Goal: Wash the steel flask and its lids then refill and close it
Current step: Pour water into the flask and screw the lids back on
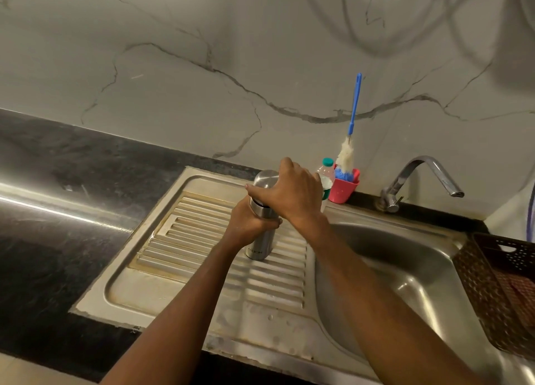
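Observation:
A steel flask [262, 244] stands upright on the ribbed drainboard [202, 240] of the sink. My left hand [249, 222] grips the flask's body around the middle. Over its top, my right hand [289, 193] is curled round the steel outer lid [265, 179]. A dark gap shows between the lid and the flask's body. The flask's mouth and any inner lid are hidden under my right hand.
The sink basin [390, 269] lies to the right, with a chrome tap [419, 179] behind it. A red cup [346, 189] holds a blue-handled bottle brush [354, 109], beside a small plastic bottle [327, 170]. A brown perforated basket [498, 286] sits at the right edge. Black countertop [58, 225] spreads left.

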